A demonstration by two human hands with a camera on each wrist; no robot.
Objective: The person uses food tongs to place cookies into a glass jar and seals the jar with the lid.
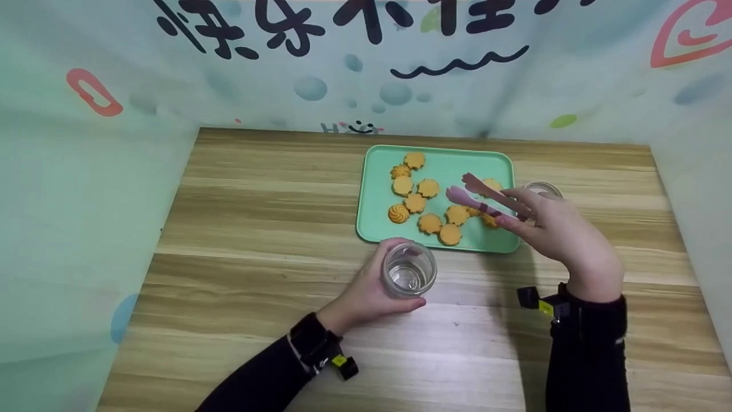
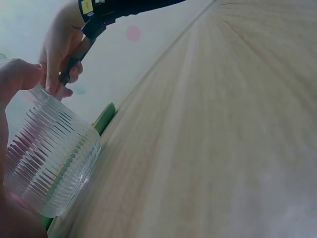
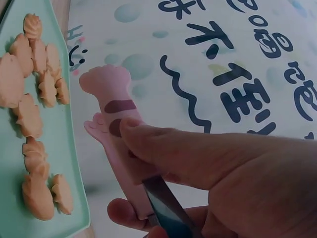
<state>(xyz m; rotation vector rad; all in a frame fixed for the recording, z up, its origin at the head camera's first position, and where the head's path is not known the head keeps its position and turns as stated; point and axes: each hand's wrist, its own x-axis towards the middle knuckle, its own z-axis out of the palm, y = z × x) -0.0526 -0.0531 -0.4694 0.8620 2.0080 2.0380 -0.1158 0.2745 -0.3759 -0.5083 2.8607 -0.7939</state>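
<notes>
My left hand [image 1: 372, 286] grips a clear ribbed glass [image 1: 409, 270] just in front of the tray; the left wrist view shows the ribbed wall of that glass [image 2: 54, 153] up close. Between thumb and fingers, my right hand [image 1: 552, 226] holds pink tongs [image 1: 486, 200] with paw-shaped tips. These tips are apart above the right half of the tray, and in the right wrist view nothing shows between the tongs' arms [image 3: 116, 99]. Several golden cookies [image 1: 428, 188] lie on the green tray [image 1: 377, 229], some flower-shaped, some swirled.
Behind the right hand stands a second clear glass [image 1: 543, 187], partly hidden, next to the tray's right edge. The wooden table [image 1: 257, 229] meets a printed cloth backdrop [image 1: 320, 91] at the back and pale cloth on both sides.
</notes>
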